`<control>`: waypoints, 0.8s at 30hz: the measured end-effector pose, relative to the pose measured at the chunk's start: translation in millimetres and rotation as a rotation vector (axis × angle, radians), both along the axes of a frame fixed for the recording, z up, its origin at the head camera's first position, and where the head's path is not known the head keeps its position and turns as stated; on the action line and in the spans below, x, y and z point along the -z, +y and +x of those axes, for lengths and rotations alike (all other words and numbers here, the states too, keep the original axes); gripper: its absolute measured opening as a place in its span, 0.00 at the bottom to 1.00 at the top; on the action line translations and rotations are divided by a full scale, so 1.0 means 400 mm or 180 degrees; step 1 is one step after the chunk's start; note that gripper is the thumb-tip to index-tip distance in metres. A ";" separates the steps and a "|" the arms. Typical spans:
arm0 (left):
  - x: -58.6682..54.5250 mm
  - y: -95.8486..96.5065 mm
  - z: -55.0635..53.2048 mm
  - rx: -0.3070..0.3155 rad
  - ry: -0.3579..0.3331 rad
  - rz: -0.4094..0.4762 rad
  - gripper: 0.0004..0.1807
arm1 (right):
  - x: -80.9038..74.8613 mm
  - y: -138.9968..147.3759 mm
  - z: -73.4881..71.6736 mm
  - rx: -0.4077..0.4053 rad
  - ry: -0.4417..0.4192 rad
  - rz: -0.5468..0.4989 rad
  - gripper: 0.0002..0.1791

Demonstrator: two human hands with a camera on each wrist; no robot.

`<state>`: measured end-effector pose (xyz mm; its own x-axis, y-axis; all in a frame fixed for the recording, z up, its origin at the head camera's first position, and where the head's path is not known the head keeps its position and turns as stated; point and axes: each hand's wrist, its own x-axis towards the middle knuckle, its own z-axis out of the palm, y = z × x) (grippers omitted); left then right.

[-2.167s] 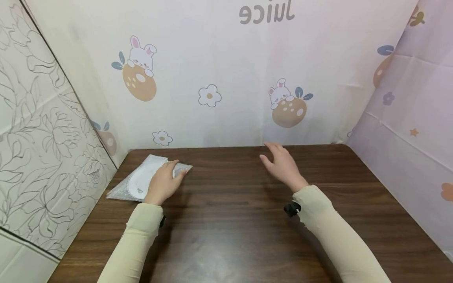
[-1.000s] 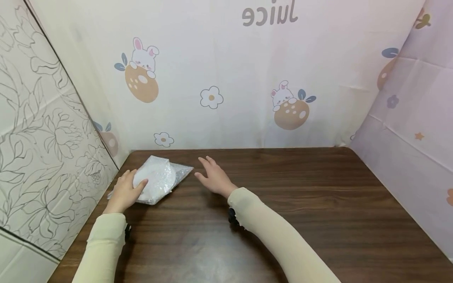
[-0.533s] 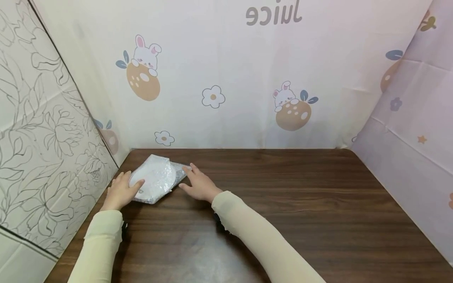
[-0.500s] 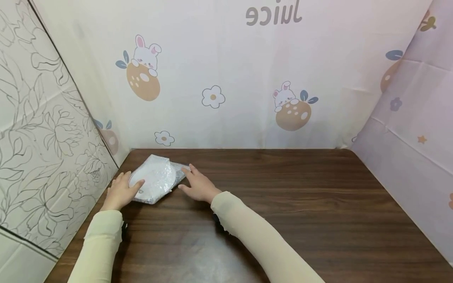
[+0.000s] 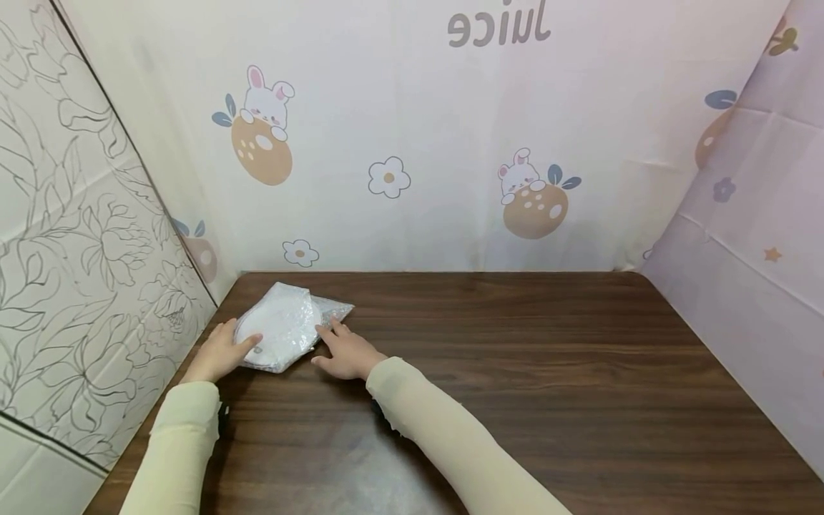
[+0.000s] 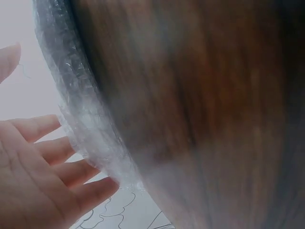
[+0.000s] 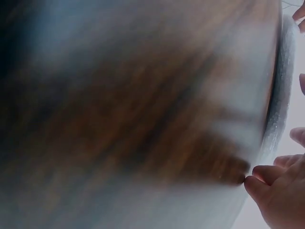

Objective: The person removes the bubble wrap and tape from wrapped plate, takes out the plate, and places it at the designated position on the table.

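A flat packet of bubble wrap (image 5: 283,325), with a white rounded shape showing on its upper side, lies at the table's far left. My left hand (image 5: 217,352) is at its left end, the thumb over the near left edge. In the left wrist view, straight fingers (image 6: 71,172) spread along the bubble-wrapped edge. My right hand (image 5: 347,353) is at the packet's right side, fingertips right at the edge below the pointed corner. The right wrist view shows its loosely bent fingers (image 7: 268,174) low against the table, beside the packet's rim.
The dark wood table (image 5: 515,372) stretches away to the right. A cloth wall (image 5: 438,143) printed with rabbits stands along its back edge. Flower-patterned panels (image 5: 96,236) close off the left side, and a pale cloth (image 5: 759,236) hangs on the right.
My left hand has shifted from the packet's top right to its left end. The right hand has come in from the right to the packet's right edge, then slid slightly nearer.
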<state>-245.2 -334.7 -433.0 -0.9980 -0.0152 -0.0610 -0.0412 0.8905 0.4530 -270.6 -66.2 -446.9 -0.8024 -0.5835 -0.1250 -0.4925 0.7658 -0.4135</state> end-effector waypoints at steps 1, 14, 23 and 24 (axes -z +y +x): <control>0.000 0.000 0.000 0.0033 0.0007 0.0019 0.48 | 0.000 0.000 0.001 0.0005 -0.0008 0.0015 0.37; 0.001 0.016 0.007 0.0202 -0.0101 0.0163 0.48 | 0.004 0.019 -0.004 -0.0008 0.0008 0.0097 0.36; -0.005 0.048 0.011 0.0294 -0.0109 0.0248 0.48 | -0.013 0.063 -0.003 -0.0122 -0.0118 0.0072 0.35; -0.006 0.052 0.011 0.0305 -0.0096 0.0256 0.47 | -0.012 0.068 -0.004 -0.0140 -0.0117 0.0076 0.35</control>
